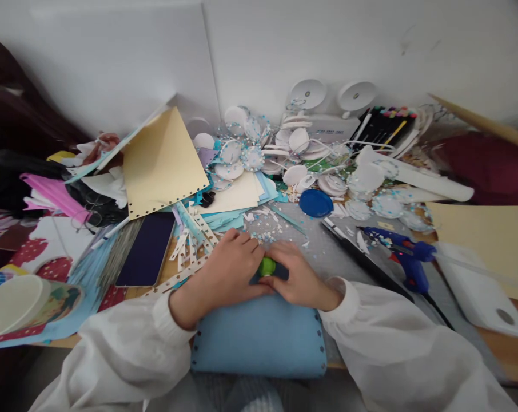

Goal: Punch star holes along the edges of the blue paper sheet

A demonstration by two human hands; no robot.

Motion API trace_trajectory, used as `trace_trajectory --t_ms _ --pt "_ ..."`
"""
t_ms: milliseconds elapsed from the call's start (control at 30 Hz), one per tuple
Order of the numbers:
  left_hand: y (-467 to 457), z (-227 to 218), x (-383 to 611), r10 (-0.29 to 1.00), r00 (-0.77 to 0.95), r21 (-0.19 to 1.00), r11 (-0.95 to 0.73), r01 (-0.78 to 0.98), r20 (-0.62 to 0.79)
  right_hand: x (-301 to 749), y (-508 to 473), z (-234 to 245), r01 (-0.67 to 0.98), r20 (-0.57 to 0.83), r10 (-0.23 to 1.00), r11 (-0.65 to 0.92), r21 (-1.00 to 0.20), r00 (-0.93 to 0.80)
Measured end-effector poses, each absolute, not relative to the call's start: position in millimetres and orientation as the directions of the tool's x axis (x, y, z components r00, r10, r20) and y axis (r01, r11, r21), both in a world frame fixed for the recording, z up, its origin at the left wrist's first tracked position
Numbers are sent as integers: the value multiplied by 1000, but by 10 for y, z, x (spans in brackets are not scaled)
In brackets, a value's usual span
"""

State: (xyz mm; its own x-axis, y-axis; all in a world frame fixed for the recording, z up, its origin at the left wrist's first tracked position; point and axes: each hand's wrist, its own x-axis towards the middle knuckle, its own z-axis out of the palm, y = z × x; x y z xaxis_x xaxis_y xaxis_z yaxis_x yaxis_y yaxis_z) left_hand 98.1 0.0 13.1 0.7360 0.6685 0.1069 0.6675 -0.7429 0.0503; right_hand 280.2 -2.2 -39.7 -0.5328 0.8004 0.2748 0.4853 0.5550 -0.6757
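Note:
My left hand (227, 269) and my right hand (299, 274) meet at the table's middle, both pressed onto a small green-and-dark tool (267, 267), likely a hole punch. The fingers of both hands curl round it. The tool rests at the far edge of a light blue foam sheet (259, 337) with small punched holes along its right side. White sleeves cover both arms. Tiny paper dots (265, 232) lie scattered just beyond my hands.
A blue glue gun (402, 254) lies to the right, a dark ruler (357, 254) beside it. A phone (146, 249) lies to the left under a cream sheet (162, 163). White discs, a blue lid (315, 203), markers (385, 129) and paper scraps crowd the back.

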Motion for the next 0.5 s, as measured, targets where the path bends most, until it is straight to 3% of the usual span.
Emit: trace_trajectory --t_ms 300,500 --pt "174 -33 969 569 813 67 -822 566 121 2788 -19 -389 542 301 804 576 -612 -513" --pt "162 -83 963 653 754 164 -753 637 69 2809 42 -421 552 294 798 584 -595 -526"
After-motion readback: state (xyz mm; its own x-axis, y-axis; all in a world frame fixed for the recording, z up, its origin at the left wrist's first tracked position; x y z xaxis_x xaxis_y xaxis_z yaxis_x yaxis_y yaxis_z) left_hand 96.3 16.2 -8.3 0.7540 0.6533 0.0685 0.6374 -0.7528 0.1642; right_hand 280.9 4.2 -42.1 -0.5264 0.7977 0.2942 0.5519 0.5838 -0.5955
